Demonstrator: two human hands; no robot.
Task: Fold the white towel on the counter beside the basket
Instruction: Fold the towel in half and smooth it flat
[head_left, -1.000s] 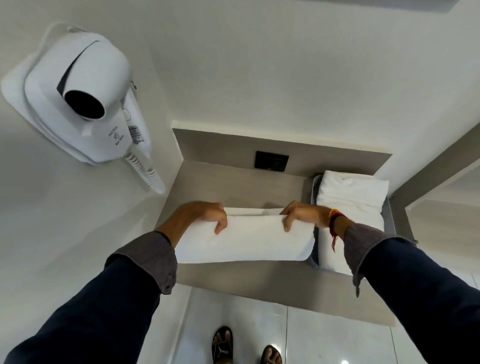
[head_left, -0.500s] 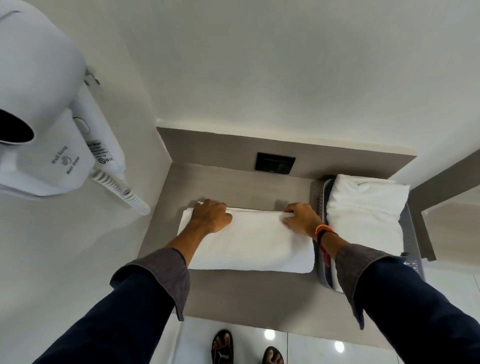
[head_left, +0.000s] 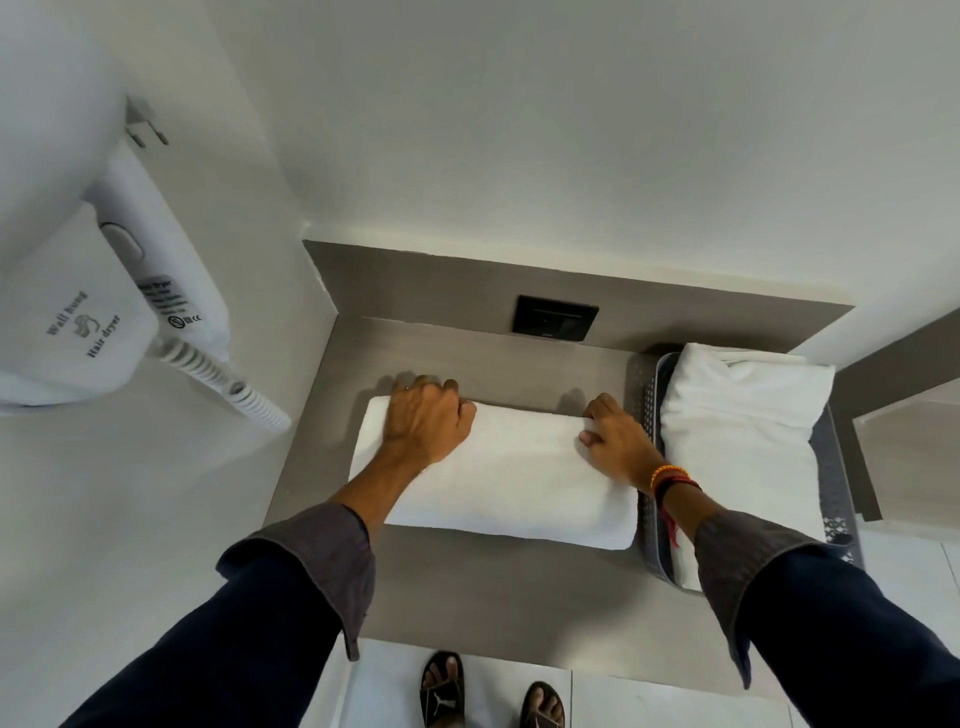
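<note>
The white towel (head_left: 511, 475) lies folded into a thick rectangle on the grey counter (head_left: 493, 592), just left of the grey perforated basket (head_left: 648, 410). My left hand (head_left: 428, 415) rests on the towel's far left corner, with fingers curled over the far edge. At the far right corner my right hand (head_left: 618, 441) has its thumb on top and its fingers tucked behind the edge. Both hands press the towel flat against the counter.
The basket holds other folded white towels (head_left: 743, 415). A wall-mounted hair dryer (head_left: 104, 291) with a coiled cord hangs close on the left. A black socket (head_left: 556, 317) sits in the back panel. My sandalled feet (head_left: 491, 693) show below the counter's front edge.
Both hands carried the towel's near edge up and over to the far side and laid it down. They now rest on the far edge, and the camera has moved closer.
</note>
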